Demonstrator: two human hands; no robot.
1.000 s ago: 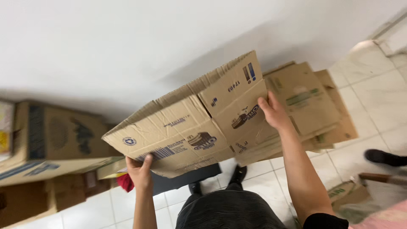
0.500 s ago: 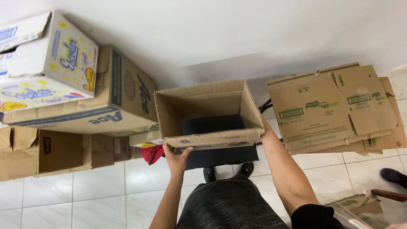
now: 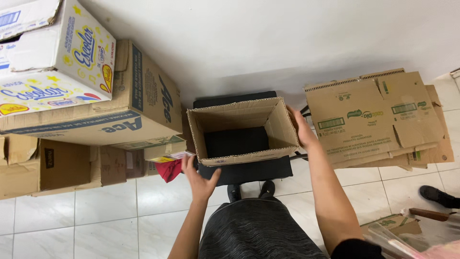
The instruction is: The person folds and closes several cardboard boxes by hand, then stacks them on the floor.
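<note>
An open brown cardboard box (image 3: pixel 239 156) stands on a black seat (image 3: pixel 249 171) against the white wall, and the dark seat shows through its inside. My right hand (image 3: pixel 302 130) rests on the box's right wall with its fingers up at the far right corner. My left hand (image 3: pixel 199 178) hovers just below the box's front left corner, fingers spread and holding nothing. My dark skirt and black shoes (image 3: pixel 266 189) appear below the seat.
Large printed cartons (image 3: pixel 96 96) are stacked at the left, with open brown boxes (image 3: pixel 57 165) on the tiled floor beneath them. A red cloth (image 3: pixel 168 170) lies beside the seat. Flattened cartons (image 3: pixel 373 120) lean at the right. Another person's shoe (image 3: pixel 435 194) is at the far right.
The box was carried tilted in both hands, then swung upright and set down on the black seat. My left hand has since come off its front edge.
</note>
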